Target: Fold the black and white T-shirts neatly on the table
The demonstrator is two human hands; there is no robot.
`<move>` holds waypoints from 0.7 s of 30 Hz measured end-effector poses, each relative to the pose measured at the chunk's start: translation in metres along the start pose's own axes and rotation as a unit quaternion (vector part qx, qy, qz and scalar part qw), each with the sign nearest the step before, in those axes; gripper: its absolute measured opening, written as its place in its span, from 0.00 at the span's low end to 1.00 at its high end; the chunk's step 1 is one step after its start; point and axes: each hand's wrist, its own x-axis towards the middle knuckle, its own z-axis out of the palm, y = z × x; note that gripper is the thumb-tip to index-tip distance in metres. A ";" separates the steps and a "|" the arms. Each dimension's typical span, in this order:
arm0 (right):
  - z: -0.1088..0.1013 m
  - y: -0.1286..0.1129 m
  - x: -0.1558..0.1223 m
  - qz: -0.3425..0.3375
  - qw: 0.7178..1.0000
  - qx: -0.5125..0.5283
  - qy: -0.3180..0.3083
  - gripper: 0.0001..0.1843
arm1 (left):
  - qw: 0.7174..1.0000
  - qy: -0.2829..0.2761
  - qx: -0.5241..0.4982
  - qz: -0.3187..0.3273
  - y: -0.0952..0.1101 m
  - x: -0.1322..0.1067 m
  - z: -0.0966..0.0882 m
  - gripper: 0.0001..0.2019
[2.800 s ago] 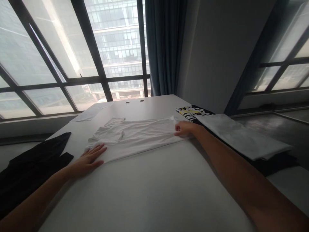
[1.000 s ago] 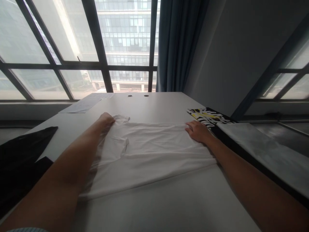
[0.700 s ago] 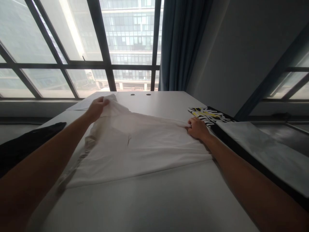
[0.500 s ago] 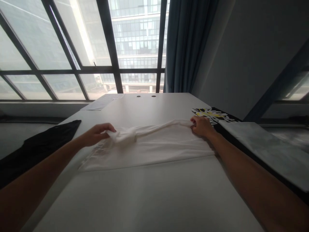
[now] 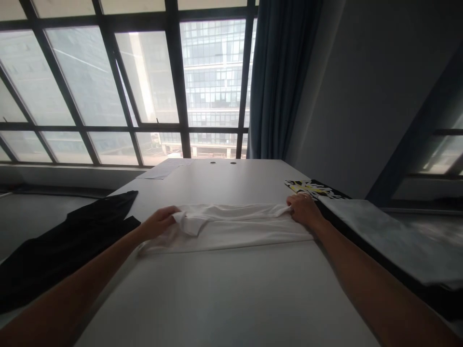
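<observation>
A thin white garment (image 5: pixel 235 233), perhaps a shirt, lies across the white table (image 5: pixel 231 294) as a wide strip with soft creases. Its exact kind does not show. My left hand (image 5: pixel 162 221) pinches its far left corner, where a flap of cloth hangs folded over. At the far right corner, my right hand (image 5: pixel 303 207) is closed on the cloth's edge. Between the two hands the far edge runs roughly straight, with some wrinkles. The near edge rests on the table.
Black clothing (image 5: pixel 83 236) lies along the table's left side. On the right are a black, white and yellow patterned cloth (image 5: pixel 314 189) and a grey cloth (image 5: pixel 390 236) over black fabric. Paper sheets (image 5: pixel 162 169) lie at the back left, before the windows and a blue curtain (image 5: pixel 282 86).
The view has tilted upward, so everything sits lower. My left hand has come slightly inward with its corner, and the far edge of the white garment lies straighter. Both hands keep their hold.
</observation>
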 end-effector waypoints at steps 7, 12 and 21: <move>-0.001 0.009 -0.006 0.042 0.998 0.027 -0.026 0.08 | 0.995 0.011 -0.055 -0.085 -0.017 -0.016 -0.015 0.29; -0.002 0.021 -0.005 0.050 0.991 0.076 -0.096 0.18 | 0.995 -0.057 0.011 -0.080 -0.019 -0.023 -0.019 0.26; -0.014 0.036 -0.001 0.214 0.955 0.025 -0.205 0.18 | 0.977 0.023 0.202 -0.067 -0.036 -0.007 -0.008 0.27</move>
